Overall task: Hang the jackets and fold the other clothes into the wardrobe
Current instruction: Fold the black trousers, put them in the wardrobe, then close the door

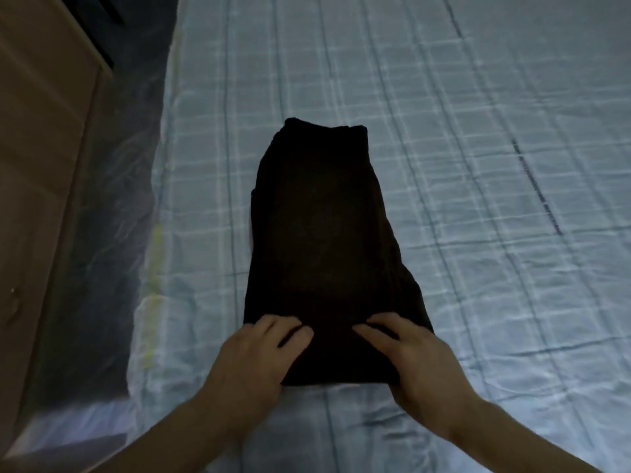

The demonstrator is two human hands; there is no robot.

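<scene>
Progress on the one piece in view looks well advanced: a black fabric garment folded into a long narrow panel [324, 233] lies flat on the bed covered with a pale blue checked sheet [495, 114]. It sits nearer the bed's left edge than its right, its length running from the near edge towards the far one. Layers show along its left side and at its far end, so I judge that it has already been doubled lengthwise at least once. It is too dark to tell what kind of clothing it is. The left hand [252, 360] and the right hand [421, 360] both rest on the garment's near end, one at each near corner, with fingers spread over the top of the cloth. The thumbs are hidden, so I cannot tell whether either hand is pinching the near hem to lift it or only pressing the fold flat. What seems to remain for this piece is a cross fold, near end towards far end, and then carrying it to the wardrobe. No jackets, hangers or other clothes show on the bed, so how much of the whole job is finished cannot be read. As for containers, none is open to view: a light brown wooden panel [44, 131] stands past the bed's left edge, beyond the clear plastic film [112, 206] wrapping the mattress side. It may belong to the wardrobe, but no shelf, rail or contents can be seen.
</scene>
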